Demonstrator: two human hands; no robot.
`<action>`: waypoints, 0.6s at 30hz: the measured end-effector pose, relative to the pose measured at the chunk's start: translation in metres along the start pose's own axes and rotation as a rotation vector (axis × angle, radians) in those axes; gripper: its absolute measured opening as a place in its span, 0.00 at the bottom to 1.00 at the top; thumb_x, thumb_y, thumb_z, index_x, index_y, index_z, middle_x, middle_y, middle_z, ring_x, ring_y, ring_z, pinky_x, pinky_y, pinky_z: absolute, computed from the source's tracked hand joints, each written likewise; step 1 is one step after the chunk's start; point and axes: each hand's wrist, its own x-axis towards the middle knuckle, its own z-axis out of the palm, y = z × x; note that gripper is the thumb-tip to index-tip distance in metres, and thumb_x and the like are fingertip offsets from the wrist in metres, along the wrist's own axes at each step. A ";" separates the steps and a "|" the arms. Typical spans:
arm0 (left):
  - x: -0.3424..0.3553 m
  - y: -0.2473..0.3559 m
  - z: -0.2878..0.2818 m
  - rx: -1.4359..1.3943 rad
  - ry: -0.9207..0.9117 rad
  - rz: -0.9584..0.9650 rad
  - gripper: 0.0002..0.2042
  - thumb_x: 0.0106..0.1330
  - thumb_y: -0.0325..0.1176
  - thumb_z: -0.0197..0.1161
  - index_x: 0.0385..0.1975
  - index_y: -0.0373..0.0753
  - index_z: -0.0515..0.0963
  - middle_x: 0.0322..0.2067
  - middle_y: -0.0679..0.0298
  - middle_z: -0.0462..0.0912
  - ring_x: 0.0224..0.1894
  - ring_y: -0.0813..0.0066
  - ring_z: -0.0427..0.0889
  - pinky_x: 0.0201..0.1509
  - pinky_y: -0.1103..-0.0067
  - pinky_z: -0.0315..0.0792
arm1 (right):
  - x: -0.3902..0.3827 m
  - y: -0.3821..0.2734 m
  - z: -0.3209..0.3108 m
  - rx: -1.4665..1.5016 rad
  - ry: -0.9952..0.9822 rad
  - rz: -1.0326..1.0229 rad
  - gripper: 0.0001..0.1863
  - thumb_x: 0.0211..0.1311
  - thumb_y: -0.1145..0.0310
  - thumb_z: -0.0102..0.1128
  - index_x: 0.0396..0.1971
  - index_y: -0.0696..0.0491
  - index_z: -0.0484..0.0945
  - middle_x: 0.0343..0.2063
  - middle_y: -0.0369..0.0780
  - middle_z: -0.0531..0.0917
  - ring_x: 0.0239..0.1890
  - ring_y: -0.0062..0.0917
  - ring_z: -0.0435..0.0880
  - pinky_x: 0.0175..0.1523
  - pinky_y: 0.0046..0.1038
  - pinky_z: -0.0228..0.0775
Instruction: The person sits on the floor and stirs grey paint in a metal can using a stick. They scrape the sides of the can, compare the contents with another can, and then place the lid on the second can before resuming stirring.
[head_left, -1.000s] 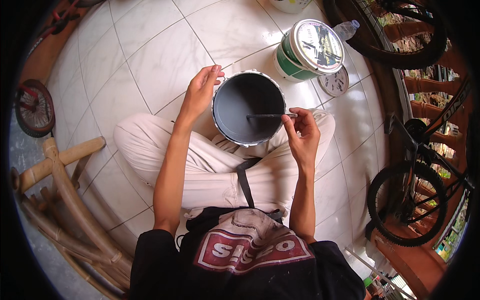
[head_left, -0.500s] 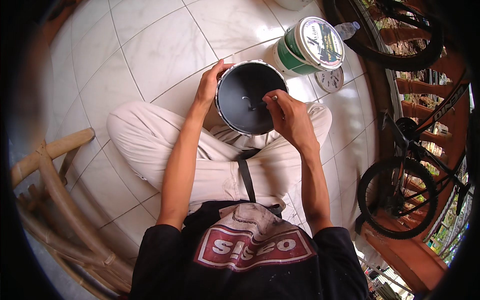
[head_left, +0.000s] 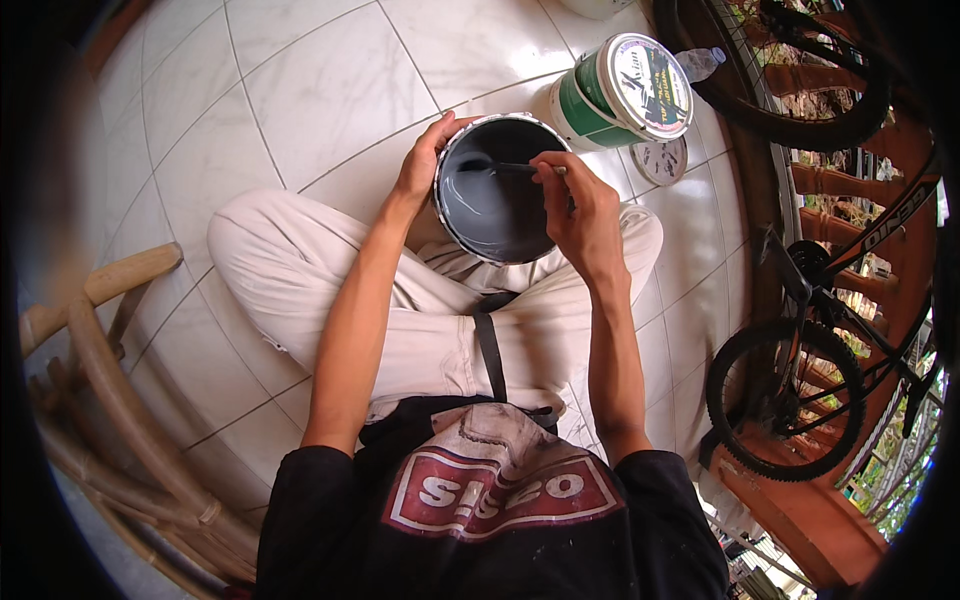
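Observation:
A round bucket (head_left: 548, 250) of dark grey paint (head_left: 500, 205) stands in front of my crossed legs, its rim smeared with pale and dark paint. My left hand (head_left: 427, 165) grips its left side, fingers around the outside near the rim. Over the right part of the opening, my right hand (head_left: 583, 205) pinches a thin dark stick (head_left: 515, 167). The stick slants leftward, and its far end dips into the paint, hidden below the surface. Curved pale streaks mark the paint near it.
Beyond the bucket at right stands a green and white lidded pail (head_left: 590, 105), with a round lid (head_left: 660, 160) on the tiles and a clear plastic bottle (head_left: 700, 63) behind. A bicycle (head_left: 790, 400) leans along the right. Bamboo furniture (head_left: 130, 400) is at left.
The right hand has shifted slightly up, and the stick now lies across toward the paint's upper left, showing more of its length. New curved streaks appear. The left hand keeps its hold.

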 end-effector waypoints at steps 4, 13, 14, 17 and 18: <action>-0.003 0.005 0.005 0.053 0.043 0.001 0.31 0.88 0.52 0.43 0.69 0.29 0.78 0.61 0.54 0.88 0.61 0.70 0.85 0.72 0.73 0.74 | -0.006 0.002 -0.008 -0.163 -0.151 -0.018 0.04 0.75 0.77 0.66 0.45 0.58 0.81 0.33 0.50 0.87 0.29 0.48 0.87 0.35 0.42 0.77; -0.005 0.006 0.007 0.047 0.033 -0.001 0.30 0.87 0.51 0.46 0.68 0.29 0.79 0.59 0.55 0.89 0.59 0.69 0.87 0.70 0.73 0.75 | 0.004 0.009 -0.002 -0.157 -0.065 -0.010 0.02 0.78 0.76 0.63 0.44 0.58 0.81 0.31 0.49 0.87 0.29 0.43 0.86 0.35 0.37 0.77; -0.005 0.005 0.008 0.062 0.056 -0.005 0.30 0.88 0.50 0.43 0.68 0.29 0.79 0.59 0.55 0.89 0.59 0.70 0.87 0.70 0.73 0.75 | -0.002 0.006 -0.004 -0.166 -0.123 0.029 0.02 0.77 0.76 0.64 0.43 0.58 0.80 0.32 0.51 0.87 0.31 0.50 0.86 0.36 0.40 0.78; -0.003 0.006 0.007 0.048 0.057 -0.014 0.31 0.88 0.51 0.44 0.67 0.28 0.80 0.59 0.55 0.89 0.59 0.70 0.87 0.70 0.74 0.75 | -0.005 -0.007 0.011 0.190 -0.140 0.065 0.02 0.79 0.76 0.62 0.44 0.59 0.80 0.30 0.49 0.86 0.27 0.42 0.87 0.35 0.37 0.77; -0.004 0.006 0.008 0.041 0.056 -0.019 0.31 0.88 0.51 0.44 0.67 0.28 0.80 0.59 0.55 0.89 0.59 0.70 0.87 0.70 0.74 0.75 | -0.003 -0.005 0.016 0.249 -0.066 0.076 0.02 0.79 0.76 0.62 0.45 0.59 0.80 0.31 0.49 0.86 0.27 0.40 0.87 0.35 0.37 0.77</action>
